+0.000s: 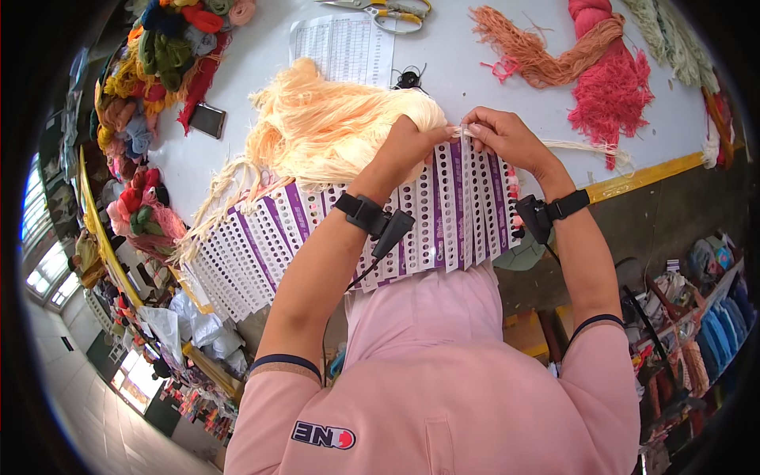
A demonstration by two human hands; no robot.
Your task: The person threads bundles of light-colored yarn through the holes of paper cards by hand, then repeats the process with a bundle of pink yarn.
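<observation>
A thick bundle of pale peach yarn (317, 131) lies across a fanned row of white and purple punched cards (261, 237) at the table's near edge. My left hand (408, 146) rests on the bundle's right end and grips it. My right hand (503, 134) pinches a thin strand of the same yarn just to the right, above the cards' top edge; the strand trails off to the right. Both wrists carry black strapped devices.
On the white table (451, 63) lie a printed sheet (344, 47), yellow-handled scissors (388, 12), a dark phone (207, 120), orange yarn (538, 55), pink-red yarn (609, 87) and a heap of mixed coloured skeins (158, 63) at the left. Shelves with goods stand low at the right.
</observation>
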